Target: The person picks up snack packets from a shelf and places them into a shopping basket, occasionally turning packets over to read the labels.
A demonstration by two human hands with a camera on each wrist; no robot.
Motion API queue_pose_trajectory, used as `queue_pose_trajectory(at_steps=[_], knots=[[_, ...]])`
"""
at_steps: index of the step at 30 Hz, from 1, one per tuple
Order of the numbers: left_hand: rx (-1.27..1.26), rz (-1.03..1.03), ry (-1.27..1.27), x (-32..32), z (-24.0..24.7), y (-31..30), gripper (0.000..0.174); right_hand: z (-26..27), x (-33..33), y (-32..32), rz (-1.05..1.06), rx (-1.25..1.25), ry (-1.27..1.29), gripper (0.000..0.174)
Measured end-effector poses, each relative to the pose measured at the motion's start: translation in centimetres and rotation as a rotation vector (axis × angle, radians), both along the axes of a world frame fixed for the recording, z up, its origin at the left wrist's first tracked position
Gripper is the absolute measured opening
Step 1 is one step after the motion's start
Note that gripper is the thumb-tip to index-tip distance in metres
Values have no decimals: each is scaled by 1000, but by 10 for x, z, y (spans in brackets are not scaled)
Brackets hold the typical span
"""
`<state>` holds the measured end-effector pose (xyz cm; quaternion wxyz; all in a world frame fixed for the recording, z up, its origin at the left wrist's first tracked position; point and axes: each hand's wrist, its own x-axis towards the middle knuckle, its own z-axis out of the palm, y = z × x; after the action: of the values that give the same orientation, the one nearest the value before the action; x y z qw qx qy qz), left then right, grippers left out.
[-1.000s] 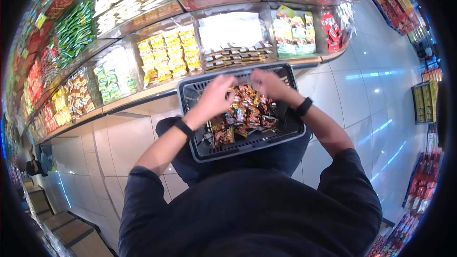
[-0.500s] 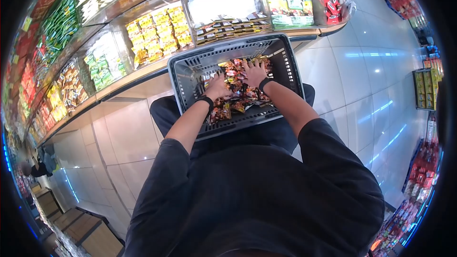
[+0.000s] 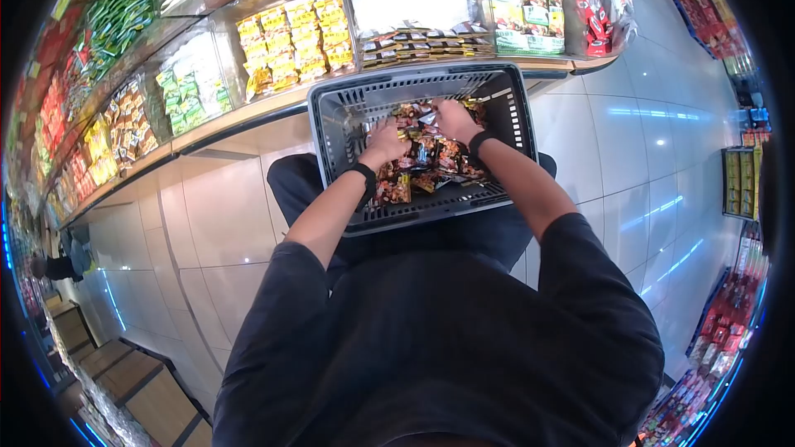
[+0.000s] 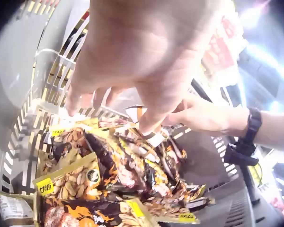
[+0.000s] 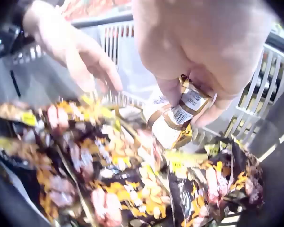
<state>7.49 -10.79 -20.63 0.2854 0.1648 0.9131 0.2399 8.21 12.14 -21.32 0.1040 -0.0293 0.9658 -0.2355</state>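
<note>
A grey slotted basket [image 3: 320, 134] holds many small snack packets [image 3: 426, 153], dark with orange and yellow, nuts printed on them. The right hand [image 3: 455, 120] pinches one packet [image 5: 173, 113], its white barcode side showing, above the others near the basket's far wall. In the left wrist view the left hand [image 4: 142, 56] hangs over the packets [image 4: 118, 170] with fingers pointing down, apart and slightly bent. The right wrist view shows that left hand [image 5: 80, 54] beside the pile, gripping nothing visible. Both wrists wear black bands.
The basket rests on the person's lap. Beyond it stands a shelf [image 3: 211, 139] with bins of yellow packets [image 3: 294, 41], green packets [image 3: 178, 99] and others. Tiled floor [image 3: 621, 141] lies to the right, more displays [image 3: 741, 182] at the far right.
Both hands have come down from above the basket into it. Since half a second ago the right hand has gone from spread on the packets to pinching one.
</note>
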Motion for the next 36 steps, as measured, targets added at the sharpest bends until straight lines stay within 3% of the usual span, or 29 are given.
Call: queue_pose_trajectory(at_steps=[3, 4, 5, 6, 7, 8, 9, 11, 13, 15, 17, 19, 23, 26, 28, 32, 34, 36], knots=[[381, 209, 5, -1, 29, -10, 82, 63, 23, 4, -61, -311, 157, 30], [559, 318, -141, 4, 46, -10, 81, 84, 34, 2, -61, -307, 154, 30], [736, 428, -290, 13, 69, -11, 80, 101, 44, 2, -210, -677, -26, 31], [925, 446, -488, 18, 79, -13, 77, 118, 54, 1, -363, -1045, -209, 31], [1110, 461, -691, 24, 87, -15, 75, 134, 65, -2, -426, -1251, -338, 29], [1244, 419, -825, 33, 98, -15, 62, 165, 78, -13, -467, -1385, -394, 32], [1412, 444, -902, 47, 118, -11, 61, 193, 91, -26, -507, -1520, -448, 35], [1652, 290, -926, 61, 177, 0, 59, 210, 115, -40, -562, -1636, -466, 36], [1704, 337, -876, 73, 205, 6, 57, 240, 132, -64, -630, -1648, -419, 34], [1751, 381, -826, 80, 219, 5, 54, 258, 147, -79, -611, -1563, -154, 32], [1809, 496, -958, 88, 229, 3, 49, 267, 162, -88, -640, -1467, -113, 26], [1775, 565, -962, 92, 238, 0, 45, 269, 172, -89, -536, -1391, 63, 21], [1563, 666, -694, 98, 251, -8, 36, 273, 178, -89, -730, -1409, 195, 29], [1507, 641, -649, 108, 259, -7, 39, 270, 184, -89, -726, -1384, 162, 34], [1328, 511, -343, 109, 259, -9, 47, 264, 193, -86, -659, -1325, 112, 34], [1288, 450, -381, 102, 272, -18, 45, 274, 198, -87, -581, -1260, 97, 32], [1268, 432, -403, 97, 279, -25, 45, 277, 200, -88, -529, -1498, 11, 29], [1259, 402, -350, 93, 275, -25, 45, 279, 201, -89, -481, -1534, -22, 29]])
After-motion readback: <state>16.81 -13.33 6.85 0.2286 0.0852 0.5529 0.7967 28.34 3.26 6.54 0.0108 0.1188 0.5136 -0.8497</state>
